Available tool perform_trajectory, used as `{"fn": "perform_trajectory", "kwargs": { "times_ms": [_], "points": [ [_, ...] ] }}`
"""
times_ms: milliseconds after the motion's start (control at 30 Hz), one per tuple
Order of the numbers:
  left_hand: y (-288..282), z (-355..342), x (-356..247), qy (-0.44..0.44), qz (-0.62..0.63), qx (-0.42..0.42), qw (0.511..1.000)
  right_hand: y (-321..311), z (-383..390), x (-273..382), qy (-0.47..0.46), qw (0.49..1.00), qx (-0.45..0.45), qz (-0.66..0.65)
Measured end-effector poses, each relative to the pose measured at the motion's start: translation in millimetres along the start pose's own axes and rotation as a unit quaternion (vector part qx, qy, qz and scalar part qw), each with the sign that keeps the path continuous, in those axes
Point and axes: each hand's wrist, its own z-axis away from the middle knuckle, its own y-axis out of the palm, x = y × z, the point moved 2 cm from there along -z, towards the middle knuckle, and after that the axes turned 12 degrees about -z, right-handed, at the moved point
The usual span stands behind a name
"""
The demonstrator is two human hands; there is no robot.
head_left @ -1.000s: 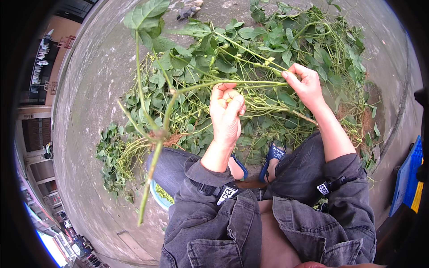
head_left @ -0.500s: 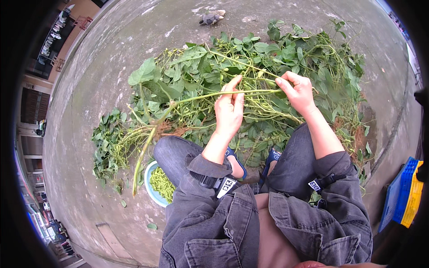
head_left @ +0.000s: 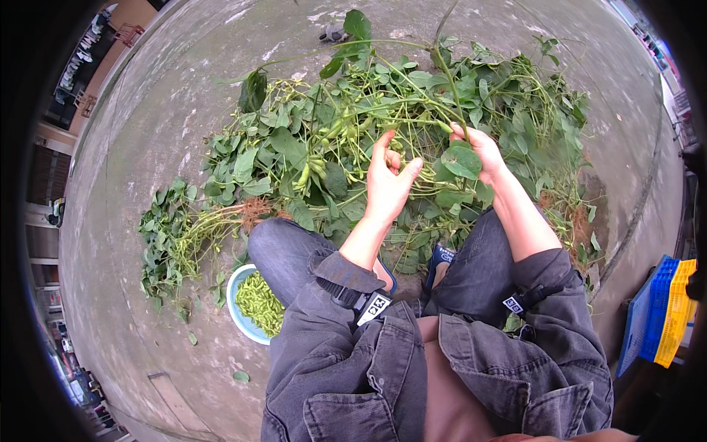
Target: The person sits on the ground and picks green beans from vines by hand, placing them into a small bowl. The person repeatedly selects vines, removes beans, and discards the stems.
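Observation:
My right hand point(head_left: 477, 152) pinches the stem of a soybean plant point(head_left: 452, 85), which rises away from me and spreads leafy side stems to the left. A round leaf point(head_left: 462, 160) hangs over my right fingers. Left of it, my left hand point(head_left: 390, 180) is raised with thumb and index finger apart and the other fingers bent. Green pods show close behind those fingers; whether any lie inside the palm is hidden. More plump pods point(head_left: 315, 168) hang among the stems to the left. By my left knee, a light blue basin point(head_left: 237, 313) holds many picked green pods point(head_left: 258, 303).
A wide heap of cut soybean plants point(head_left: 530, 110) covers the concrete point(head_left: 118, 221) before my feet. A smaller bunch point(head_left: 166, 239) lies at left, its roots point(head_left: 252, 211) toward my knee. Blue and yellow plastic crates point(head_left: 658, 313) stand at right.
The plant, earlier stretched sideways across both hands with its thick end at left, now points away from me in my right hand. My left hand has dropped slightly, its thumb off the stem.

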Motion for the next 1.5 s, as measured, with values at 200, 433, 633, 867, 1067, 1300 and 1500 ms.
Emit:
{"fn": "perform_trajectory", "kwargs": {
  "times_ms": [200,433,633,867,1067,1300,1500],
  "points": [
    [-15.4,-44.4,16.4,0.049,0.176,0.072,0.981,-9.0,6.0,-4.4,0.073,0.996,0.016,-0.046],
    [-1.6,-50.2,3.7,0.026,0.160,0.243,0.956,-0.4,12.2,-6.2,0.130,0.991,0.034,-0.024],
    [8.0,-47.0,7.2,0.022,0.166,0.252,0.953,1.2,10.7,-4.8,0.117,0.993,0.009,0.027],
    [-2.6,-41.9,-7.8,0.107,-0.071,0.229,0.965,-3.8,8.2,5.3,0.059,0.997,0.004,0.054],
    [-15.2,-23.2,-4.3,-0.099,-0.016,0.450,0.887,-14.5,2.7,10.7,0.034,0.983,0.016,0.178],
    [-60.6,22.3,-16.0,-0.169,0.301,0.491,0.800,-47.1,1.9,58.4,-0.103,0.986,-0.116,0.067],
    [30.4,-20.3,5.7,-0.202,0.330,0.285,0.877,-21.0,1.3,23.7,-0.091,0.981,0.050,0.164]
  ]
}}
